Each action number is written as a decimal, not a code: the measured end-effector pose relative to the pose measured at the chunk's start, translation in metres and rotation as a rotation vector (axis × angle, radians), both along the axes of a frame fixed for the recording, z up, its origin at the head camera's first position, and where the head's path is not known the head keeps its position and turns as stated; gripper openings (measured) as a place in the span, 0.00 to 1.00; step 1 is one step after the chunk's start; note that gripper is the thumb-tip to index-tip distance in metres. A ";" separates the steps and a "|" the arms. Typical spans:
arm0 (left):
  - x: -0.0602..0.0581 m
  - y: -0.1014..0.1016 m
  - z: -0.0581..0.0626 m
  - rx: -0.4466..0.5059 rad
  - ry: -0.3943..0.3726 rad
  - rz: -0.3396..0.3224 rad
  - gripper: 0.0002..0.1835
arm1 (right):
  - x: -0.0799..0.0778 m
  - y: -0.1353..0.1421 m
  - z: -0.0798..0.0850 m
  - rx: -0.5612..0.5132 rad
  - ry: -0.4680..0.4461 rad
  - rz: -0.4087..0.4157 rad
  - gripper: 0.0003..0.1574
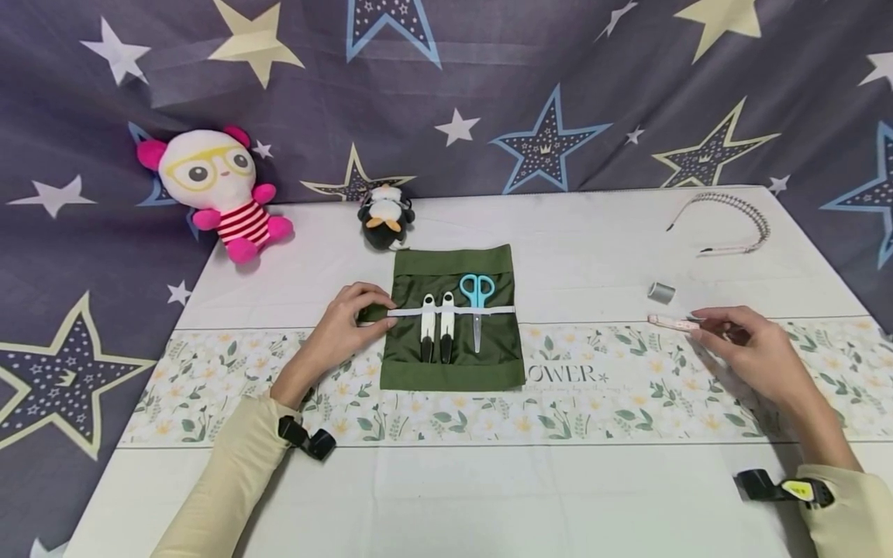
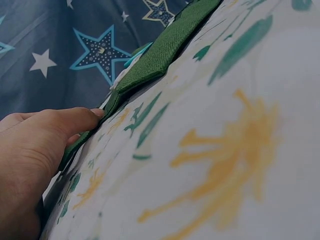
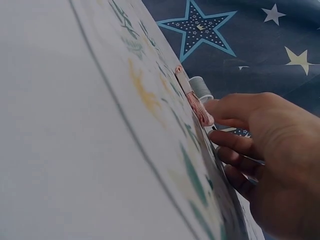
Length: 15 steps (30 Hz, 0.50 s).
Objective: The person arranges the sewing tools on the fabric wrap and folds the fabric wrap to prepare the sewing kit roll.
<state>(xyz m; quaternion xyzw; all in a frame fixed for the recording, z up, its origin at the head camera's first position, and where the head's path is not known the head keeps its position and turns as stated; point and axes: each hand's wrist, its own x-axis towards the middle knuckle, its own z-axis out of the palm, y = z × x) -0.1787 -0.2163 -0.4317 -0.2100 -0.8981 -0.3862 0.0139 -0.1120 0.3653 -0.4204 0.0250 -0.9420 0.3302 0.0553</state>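
A green fabric tool roll (image 1: 446, 376) lies open on the table with a white elastic band across it. Under the band sit blue-handled scissors (image 1: 477, 291) and two slim white tools with black ends (image 1: 428, 318). At the roll's left edge my left hand (image 1: 345, 322) pinches the green cloth; its thumb also shows on that edge in the left wrist view. Over on the right, my right hand (image 1: 749, 345) has finger and thumb at the near end of a pink thread skein (image 3: 194, 100) with a pale paper band. A grey thread spool (image 1: 661, 292) lies just behind it.
A pink-and-white plush toy (image 1: 223, 186) sits at the back left, and a small penguin plush (image 1: 386, 217) stands behind the roll. Toward the back right lies a headband (image 1: 746, 213). A star-patterned curtain (image 1: 460, 85) hangs along the table's back edge.
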 end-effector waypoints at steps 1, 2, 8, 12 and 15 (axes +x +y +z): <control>0.000 0.000 0.000 0.000 -0.001 0.000 0.14 | 0.000 0.000 -0.001 0.003 0.003 -0.003 0.23; 0.000 0.000 0.000 0.000 -0.001 0.000 0.14 | 0.001 -0.001 -0.001 0.006 0.007 -0.006 0.22; 0.000 0.000 0.001 -0.001 -0.001 0.000 0.14 | 0.001 -0.002 -0.006 0.010 0.056 -0.009 0.19; 0.000 0.000 0.001 -0.002 0.001 0.002 0.14 | 0.000 -0.003 -0.009 0.016 0.091 -0.001 0.16; 0.000 0.000 0.001 0.000 0.002 0.003 0.14 | -0.001 -0.004 -0.010 0.030 0.116 0.000 0.13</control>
